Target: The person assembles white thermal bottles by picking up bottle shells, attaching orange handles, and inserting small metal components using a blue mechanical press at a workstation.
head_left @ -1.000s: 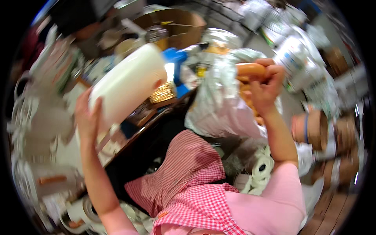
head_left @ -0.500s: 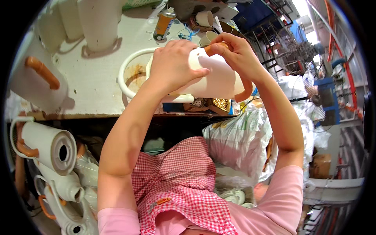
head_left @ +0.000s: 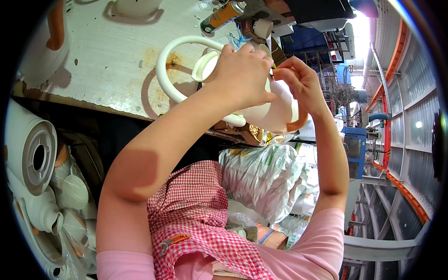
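A white plastic jug (head_left: pixel 268 112) lies tilted on its side above the table's front edge. My left hand (head_left: pixel 240 79) is wrapped over its upper side, hiding much of the body. Beyond that hand are the jug's pale round opening (head_left: pixel 205 66) and a large white curved handle (head_left: pixel 163 65). A brown handle piece (head_left: pixel 299 122) shows at the jug's right end, below my right hand (head_left: pixel 304 88). The right thumb and index finger pinch together close to the jug's top right side. Whatever small thing sits between those fingertips is hidden.
An orange spray can (head_left: pixel 223 17) lies beyond the jug. Gold-coloured small parts (head_left: pixel 254 131) fill a box at the table edge. Several white jugs (head_left: pixel 37 154) are stacked at lower left. White sacks (head_left: pixel 261 175) stand below on the right; another jug (head_left: pixel 39 51) stands at upper left.
My head view has swung, so the table appears shifted and tilted. My right fingers, earlier on the brown handle's upper end, now pinch close to the jug. My left hand keeps hold of it.
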